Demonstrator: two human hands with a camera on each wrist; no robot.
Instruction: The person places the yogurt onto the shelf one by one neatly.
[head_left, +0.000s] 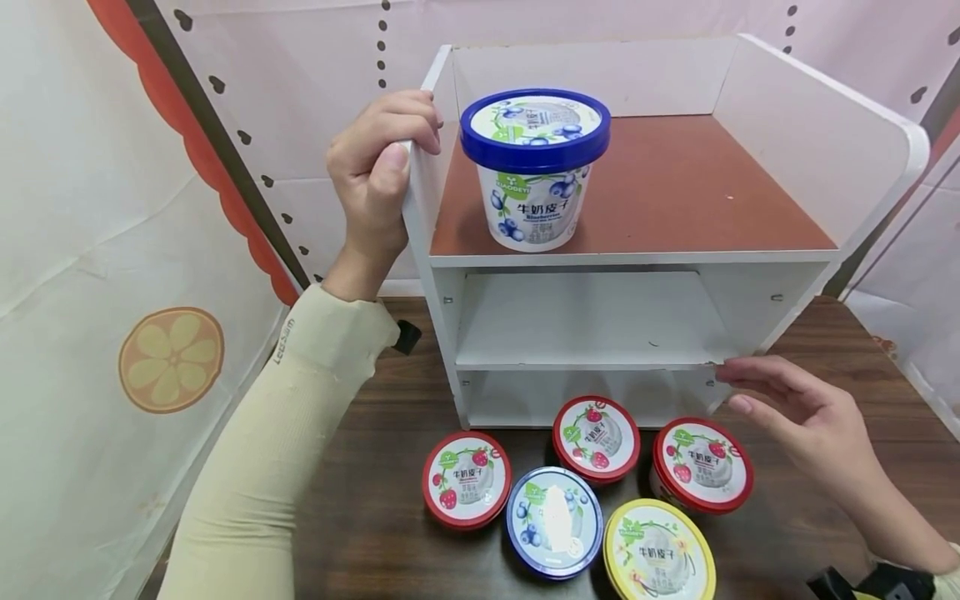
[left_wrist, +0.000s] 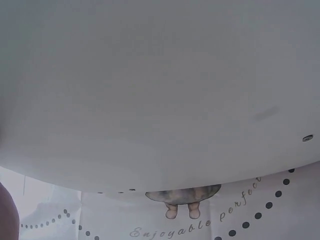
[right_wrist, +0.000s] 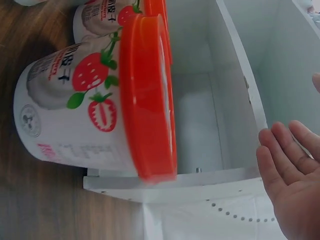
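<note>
My left hand grips the top of the left side panel of a white shelf unit, fingers curled over its edge. In the left wrist view a broad white panel fills most of the picture. A blue-lidded ice cream tub stands upright on the brown top shelf, at its front left. My right hand is at the unit's lower right front edge with its fingers extended and nothing held; whether it touches the edge I cannot tell. Closest to it is a red-lidded strawberry tub, also large in the right wrist view.
On the dark wooden table before the unit stand two more red-lidded tubs, one at the left and one at the middle. A blue-lidded tub and a yellow-lidded tub stand nearer. Patterned cloth hangs behind.
</note>
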